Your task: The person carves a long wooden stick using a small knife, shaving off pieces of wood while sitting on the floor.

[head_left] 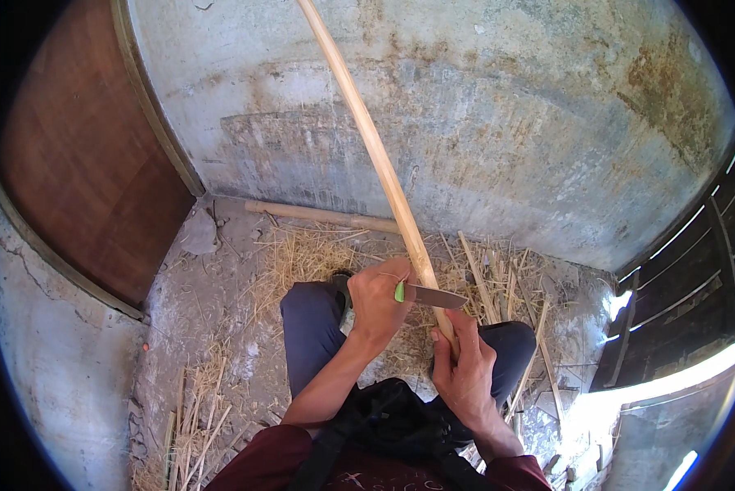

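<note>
Here's the left hand (pixel 378 301), fingers curled shut around a knife (pixel 438 298), a bit of green showing at the base of its blade. That blade lies right across the pale wooden pole (pixel 375 151), near its close end. And the right hand (pixel 469 364), just nearer, pinches that end between thumb and fingers! The pole slants up between the bent knees, off to the far left, across the stained wall (pixel 506 155). Whether the right fingertips touch the blade, I can't tell. Straw (pixel 298 260) litters the floor, left and right.
</note>
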Available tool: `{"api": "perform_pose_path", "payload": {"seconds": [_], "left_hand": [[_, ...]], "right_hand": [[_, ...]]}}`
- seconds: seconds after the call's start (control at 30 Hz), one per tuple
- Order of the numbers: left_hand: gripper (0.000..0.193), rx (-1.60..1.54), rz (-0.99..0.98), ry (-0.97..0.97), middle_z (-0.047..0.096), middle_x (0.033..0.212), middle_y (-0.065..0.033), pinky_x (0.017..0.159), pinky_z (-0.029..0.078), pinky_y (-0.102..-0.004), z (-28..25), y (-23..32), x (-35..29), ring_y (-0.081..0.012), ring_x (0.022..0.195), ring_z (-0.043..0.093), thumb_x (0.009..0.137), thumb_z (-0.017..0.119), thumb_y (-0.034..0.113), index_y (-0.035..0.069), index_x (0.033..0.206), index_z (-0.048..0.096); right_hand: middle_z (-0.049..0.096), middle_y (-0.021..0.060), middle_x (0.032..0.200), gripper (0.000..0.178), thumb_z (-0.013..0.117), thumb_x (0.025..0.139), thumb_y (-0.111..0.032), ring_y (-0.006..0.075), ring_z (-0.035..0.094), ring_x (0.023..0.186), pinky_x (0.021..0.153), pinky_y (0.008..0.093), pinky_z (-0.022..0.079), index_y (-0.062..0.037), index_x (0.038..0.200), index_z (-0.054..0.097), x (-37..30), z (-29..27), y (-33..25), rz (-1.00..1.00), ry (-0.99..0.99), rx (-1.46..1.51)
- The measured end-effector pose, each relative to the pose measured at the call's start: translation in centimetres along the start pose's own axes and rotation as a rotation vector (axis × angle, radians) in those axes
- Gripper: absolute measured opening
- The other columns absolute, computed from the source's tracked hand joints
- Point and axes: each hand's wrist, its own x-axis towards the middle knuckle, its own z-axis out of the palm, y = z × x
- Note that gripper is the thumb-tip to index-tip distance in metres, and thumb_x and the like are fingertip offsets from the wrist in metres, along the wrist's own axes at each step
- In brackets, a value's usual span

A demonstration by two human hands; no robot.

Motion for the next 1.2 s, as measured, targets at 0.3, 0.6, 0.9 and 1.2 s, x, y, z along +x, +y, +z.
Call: {"api": "perform_pose_path", "payload": {"seconds": [0.3,0.6,0.9,1.2], "left_hand": [[0.025,-0.015,0.066,-0.196,0.069,0.074,-0.0116,0.06,0.055,-0.0433,-1.5,0.5,0.1,-0.0365,0.069,0.072,0.073,0.079,0.009,0.007,0.095,0.067],[0.073,0.003,0.085,-0.465,0.07,0.079,-0.0114,0.06,0.055,-0.0466,-3.5,-1.8,-0.2,-0.0398,0.072,0.072,0.081,0.079,0.071,0.007,0.107,0.055],[0.067,0.061,0.361,-0.281,0.063,0.067,-0.0046,0.052,0.051,-0.0389,-3.0,-2.1,-0.3,-0.0293,0.06,0.068,0.075,0.08,0.071,0.009,0.086,0.059],[0.064,0.113,0.406,-0.136,0.057,0.058,-0.003,0.049,0.048,-0.0356,-2.5,-1.6,-0.4,-0.0249,0.05,0.062,0.072,0.084,0.07,0.011,0.076,0.058]], "right_hand": [[0.073,0.0238,0.092,0.032,0.067,0.101,0.002,0.033,0.077,0.075,0.064,0.0361,0.056,0.0015,0.131,0.056,-0.1,-0.6,0.3,0.172,-0.091,0.138],[0.073,0.018,0.089,0.03,0.065,0.101,0.003,0.0193,0.068,0.063,0.059,0.0312,0.05,0.0024,0.13,0.056,0.4,-1.2,0.7,0.154,-0.102,0.166],[0.074,0.0157,0.089,0.038,0.064,0.102,0.003,0.0097,0.06,0.06,0.057,0.0272,0.046,0.0045,0.14,0.056,0.8,-1.3,-0.4,0.175,-0.12,0.208],[0.075,0.0192,0.094,0.04,0.064,0.103,0.002,0.0112,0.064,0.066,0.062,0.0275,0.051,0.006,0.141,0.056,0.6,-1.3,-0.8,0.15,-0.076,0.18]]}}
